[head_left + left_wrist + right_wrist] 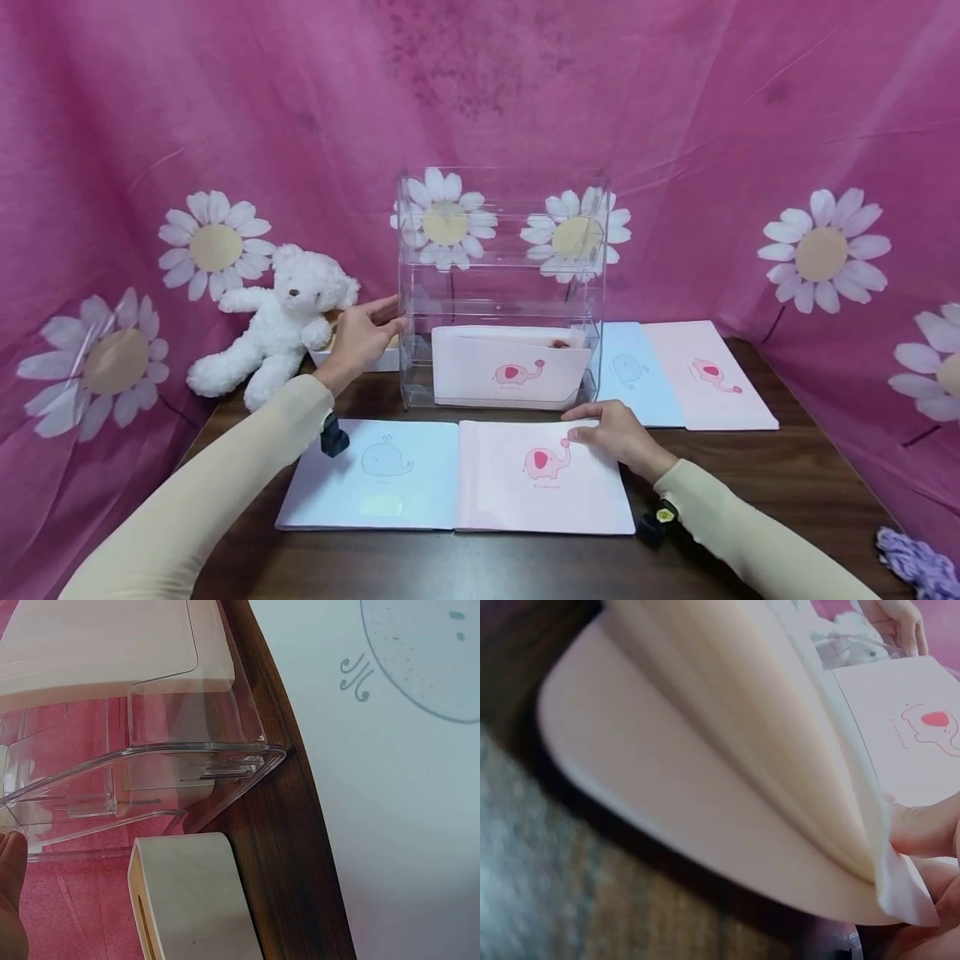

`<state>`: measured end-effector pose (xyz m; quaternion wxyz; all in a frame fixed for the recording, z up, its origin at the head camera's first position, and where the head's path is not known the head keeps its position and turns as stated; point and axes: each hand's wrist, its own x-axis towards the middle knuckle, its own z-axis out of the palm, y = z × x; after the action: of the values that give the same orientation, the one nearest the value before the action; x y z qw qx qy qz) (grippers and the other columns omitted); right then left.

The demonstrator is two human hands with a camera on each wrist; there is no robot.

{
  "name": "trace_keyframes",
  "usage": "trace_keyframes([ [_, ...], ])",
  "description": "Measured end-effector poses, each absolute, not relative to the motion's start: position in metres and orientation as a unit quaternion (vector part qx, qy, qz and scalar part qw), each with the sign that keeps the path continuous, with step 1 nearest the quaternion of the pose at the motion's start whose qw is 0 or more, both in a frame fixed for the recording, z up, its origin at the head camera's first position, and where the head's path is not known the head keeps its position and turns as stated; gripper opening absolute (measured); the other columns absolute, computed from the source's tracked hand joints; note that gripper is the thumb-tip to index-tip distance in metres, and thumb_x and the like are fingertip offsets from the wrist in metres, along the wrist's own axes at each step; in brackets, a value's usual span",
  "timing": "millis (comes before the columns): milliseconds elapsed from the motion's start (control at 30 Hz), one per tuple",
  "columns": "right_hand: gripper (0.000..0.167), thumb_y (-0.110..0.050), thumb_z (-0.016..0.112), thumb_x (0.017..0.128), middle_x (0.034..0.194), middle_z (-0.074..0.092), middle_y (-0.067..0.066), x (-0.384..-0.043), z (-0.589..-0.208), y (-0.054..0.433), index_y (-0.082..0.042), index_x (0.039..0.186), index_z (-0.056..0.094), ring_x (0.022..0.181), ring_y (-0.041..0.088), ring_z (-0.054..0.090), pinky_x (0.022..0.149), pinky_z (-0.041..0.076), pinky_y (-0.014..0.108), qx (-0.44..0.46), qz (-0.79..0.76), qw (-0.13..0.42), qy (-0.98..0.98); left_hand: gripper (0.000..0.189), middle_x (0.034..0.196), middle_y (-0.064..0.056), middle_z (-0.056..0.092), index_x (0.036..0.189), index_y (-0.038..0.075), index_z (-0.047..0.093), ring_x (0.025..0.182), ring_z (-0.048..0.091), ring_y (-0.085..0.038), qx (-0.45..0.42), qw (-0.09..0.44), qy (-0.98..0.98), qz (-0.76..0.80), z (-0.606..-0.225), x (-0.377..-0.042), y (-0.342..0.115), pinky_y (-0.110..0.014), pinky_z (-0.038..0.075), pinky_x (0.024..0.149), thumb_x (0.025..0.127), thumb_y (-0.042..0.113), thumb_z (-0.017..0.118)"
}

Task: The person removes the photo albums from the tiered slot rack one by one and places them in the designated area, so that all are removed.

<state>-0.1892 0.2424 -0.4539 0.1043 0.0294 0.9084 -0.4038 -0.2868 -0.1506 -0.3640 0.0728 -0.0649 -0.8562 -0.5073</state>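
Observation:
A clear plastic rack point(501, 287) with stepped tiers stands mid-table. In its lowest tier sits a white-pink booklet point(472, 375) with a red elephant drawing. My left hand point(363, 337) touches the rack's left side with nearly straight fingers; in the left wrist view only its fingertips show, at the clear edge. In front of the rack lies an open booklet point(487, 508), its left side pale blue with a whale, its right side pink with an elephant. My right hand point(618, 437) pinches this booklet's far right corner between thumb and fingers. Layered pages point(765, 742) fan apart in the right wrist view.
Another open blue-and-pink booklet point(667, 400) lies behind, right of the rack. At the left sit a white teddy bear point(273, 317) and a white box point(191, 892) with a wooden top. Purple yarn-like material point(915, 558) is at the table's right edge. A pink flowered cloth hangs behind.

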Motion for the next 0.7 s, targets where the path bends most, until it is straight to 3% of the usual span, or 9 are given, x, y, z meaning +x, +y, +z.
trace_keyframes([
  [400,0.023,-0.013,0.077,0.088,0.126,0.071,0.016,-0.1873,-0.4564,0.2393,-0.012,0.111,0.078,0.109,0.024,0.060,0.093,0.048,0.040,0.044,-0.419,0.104,0.901,0.052,0.135,-0.013,0.068,0.144,0.009,0.058,0.124,0.067,-0.024,-0.062,0.068,-0.856,-0.509,-0.3648,-0.2871,-0.1519,-0.040,0.058,0.098,0.094,0.015,0.073],
  [700,0.026,-0.013,0.077,0.088,0.133,0.069,0.014,-0.1838,-0.4555,0.2370,-0.017,0.114,0.077,0.116,0.026,0.059,0.102,0.047,0.053,0.027,-0.399,0.091,0.912,0.050,0.133,-0.013,0.069,0.143,0.009,0.059,0.123,0.067,-0.024,-0.068,0.074,-0.855,-0.509,-0.3643,-0.2870,-0.1517,-0.040,0.058,0.098,0.095,0.017,0.073],
])
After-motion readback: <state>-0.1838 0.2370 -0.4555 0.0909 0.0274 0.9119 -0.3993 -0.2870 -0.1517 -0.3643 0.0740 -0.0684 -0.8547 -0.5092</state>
